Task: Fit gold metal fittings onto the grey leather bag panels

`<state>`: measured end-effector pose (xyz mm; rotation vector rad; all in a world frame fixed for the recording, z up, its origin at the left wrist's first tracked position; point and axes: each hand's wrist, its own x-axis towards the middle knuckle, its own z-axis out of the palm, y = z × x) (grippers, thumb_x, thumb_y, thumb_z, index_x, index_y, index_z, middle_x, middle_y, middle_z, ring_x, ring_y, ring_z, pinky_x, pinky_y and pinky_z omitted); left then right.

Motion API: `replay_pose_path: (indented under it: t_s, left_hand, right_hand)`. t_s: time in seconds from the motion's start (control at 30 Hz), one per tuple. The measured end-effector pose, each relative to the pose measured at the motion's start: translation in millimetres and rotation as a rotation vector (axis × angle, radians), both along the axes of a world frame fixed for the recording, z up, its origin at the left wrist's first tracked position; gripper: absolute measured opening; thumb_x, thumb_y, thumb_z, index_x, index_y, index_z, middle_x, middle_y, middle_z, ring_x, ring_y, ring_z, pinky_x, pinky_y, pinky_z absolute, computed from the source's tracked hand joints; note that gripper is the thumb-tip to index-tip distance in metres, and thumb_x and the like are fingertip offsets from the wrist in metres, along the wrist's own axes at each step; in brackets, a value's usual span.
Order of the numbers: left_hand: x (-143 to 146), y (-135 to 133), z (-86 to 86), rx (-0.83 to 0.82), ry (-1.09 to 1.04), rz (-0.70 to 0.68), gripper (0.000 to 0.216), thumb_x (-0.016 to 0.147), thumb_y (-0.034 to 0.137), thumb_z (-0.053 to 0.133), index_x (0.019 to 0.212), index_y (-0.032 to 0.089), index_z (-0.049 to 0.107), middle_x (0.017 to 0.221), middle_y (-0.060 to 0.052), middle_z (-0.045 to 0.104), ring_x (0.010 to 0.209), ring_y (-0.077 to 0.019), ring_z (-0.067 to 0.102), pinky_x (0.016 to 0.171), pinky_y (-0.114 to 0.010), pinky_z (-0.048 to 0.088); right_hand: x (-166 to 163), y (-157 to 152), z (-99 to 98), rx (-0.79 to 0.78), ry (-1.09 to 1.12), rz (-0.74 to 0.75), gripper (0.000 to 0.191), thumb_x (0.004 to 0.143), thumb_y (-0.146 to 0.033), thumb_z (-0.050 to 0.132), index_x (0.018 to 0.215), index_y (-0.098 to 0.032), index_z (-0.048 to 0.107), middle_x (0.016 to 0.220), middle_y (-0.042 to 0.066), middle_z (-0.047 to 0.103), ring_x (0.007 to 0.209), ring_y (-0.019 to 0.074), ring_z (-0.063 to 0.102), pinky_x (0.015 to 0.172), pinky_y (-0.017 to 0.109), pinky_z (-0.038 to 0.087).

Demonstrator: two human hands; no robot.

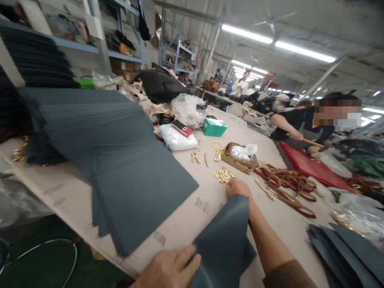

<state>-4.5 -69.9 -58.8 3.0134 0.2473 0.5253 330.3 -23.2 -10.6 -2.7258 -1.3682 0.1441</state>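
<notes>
At the bottom, my left hand (168, 269) pinches the edge of a dark blue-grey leather-like piece (220, 244) between thumb and fingers. The piece is bent upward and leans against my right wrist. My right hand (239, 188) reaches over the table to the near edge of a pile of small gold metal fittings (223, 175). Its fingers are curled together at the pile, and their tips are hidden, so what they hold cannot be made out. Just beyond lie short rows of gold fittings (196, 153) and a yellow ring (217, 145).
Stacked dark sheets (144, 192) cover the table's left. Near the pile stand a cardboard box (240, 164) and a green box (215, 127). Brown straps (285, 182) lie right, with more dark pieces (345, 252) nearer me. A co-worker (312, 124) works across the table.
</notes>
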Motion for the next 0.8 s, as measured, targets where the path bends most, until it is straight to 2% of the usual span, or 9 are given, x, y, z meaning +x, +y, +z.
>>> replay_pose_path:
  t_s: [0.07,0.17,0.23,0.3,0.33,0.4,0.53,0.7,0.8]
  left_hand:
    - [2,-1,12.8,-0.063,0.063,-0.023,0.041,0.087,0.030,0.059,0.123,0.013,0.053,0.114,-0.012,0.069,0.072,-0.0218,0.069,0.058,-0.031,0.054]
    - [1,-3,20.2,-0.175,0.160,-0.031,0.066,0.082,0.053,0.062,0.129,0.010,0.047,0.122,-0.016,0.064,0.082,-0.0267,0.067,0.067,-0.038,0.055]
    - [-1,-6,21.2,-0.231,0.205,-0.017,0.066,0.080,0.047,0.064,0.132,0.010,0.044,0.124,-0.015,0.062,0.087,-0.0276,0.065,0.071,-0.040,0.055]
    - [-3,-8,22.2,-0.255,0.222,-0.011,0.063,0.080,0.037,0.065,0.133,0.012,0.042,0.124,-0.014,0.061,0.088,-0.0268,0.063,0.071,-0.040,0.054]
    - [-4,-8,23.2,-0.255,0.221,-0.015,0.062,0.080,0.036,0.064,0.133,0.013,0.042,0.122,-0.013,0.061,0.087,-0.0264,0.063,0.070,-0.040,0.054]
    - [-5,-8,25.9,-0.246,0.219,-0.016,0.058,0.081,0.037,0.063,0.131,0.014,0.044,0.115,-0.010,0.062,0.084,-0.0258,0.062,0.066,-0.039,0.053]
    - [-4,-7,31.8,-0.238,0.218,-0.017,0.051,0.080,0.036,0.066,0.122,0.014,0.050,0.102,-0.006,0.064,0.079,-0.0254,0.062,0.064,-0.038,0.053]
    - [-2,-9,36.2,-0.271,0.182,-0.009,0.047,0.078,0.029,0.065,0.122,0.015,0.052,0.105,-0.007,0.065,0.084,-0.0260,0.064,0.070,-0.039,0.056]
    - [-8,-12,21.3,-0.257,0.105,0.002,0.052,0.069,0.013,0.061,0.120,0.015,0.056,0.109,-0.009,0.068,0.088,-0.0258,0.066,0.074,-0.037,0.057]
  right_hand:
    - [11,-17,16.0,0.073,-0.003,-0.044,0.015,0.088,-0.020,0.057,0.086,-0.013,0.070,0.086,0.011,0.072,0.090,0.0239,0.068,0.082,0.036,0.050]
    - [16,-54,45.2,0.238,-0.027,-0.131,0.032,0.090,-0.028,0.046,0.101,-0.009,0.070,0.085,0.014,0.073,0.082,0.0249,0.070,0.075,0.034,0.052]
    - [0,-80,56.6,0.429,0.078,-0.136,0.041,0.088,-0.040,0.047,0.105,-0.008,0.068,0.081,0.012,0.073,0.072,0.0221,0.069,0.068,0.032,0.053]
    - [-35,-101,55.0,0.539,0.368,-0.052,0.041,0.080,-0.048,0.057,0.094,-0.011,0.069,0.071,0.007,0.070,0.061,0.0187,0.066,0.060,0.029,0.053]
    - [-57,-109,49.5,0.527,0.548,0.015,0.037,0.076,-0.048,0.062,0.087,-0.013,0.069,0.065,0.004,0.068,0.056,0.0172,0.063,0.057,0.027,0.052]
    - [-101,-118,33.5,0.358,0.792,0.123,0.028,0.076,-0.042,0.063,0.080,-0.016,0.069,0.060,0.001,0.064,0.053,0.0150,0.060,0.052,0.025,0.049]
    - [-154,-118,8.3,0.145,0.835,0.214,0.014,0.078,-0.025,0.057,0.072,-0.017,0.068,0.059,-0.002,0.062,0.053,0.0124,0.055,0.050,0.021,0.044]
    - [-162,-111,19.2,0.134,0.741,0.301,0.017,0.073,-0.014,0.054,0.066,-0.017,0.069,0.058,-0.002,0.064,0.053,0.0116,0.056,0.050,0.019,0.039]
    - [-168,-109,31.1,0.116,0.712,0.291,0.019,0.070,-0.011,0.056,0.068,-0.018,0.073,0.058,-0.002,0.067,0.054,0.0111,0.057,0.049,0.018,0.038]
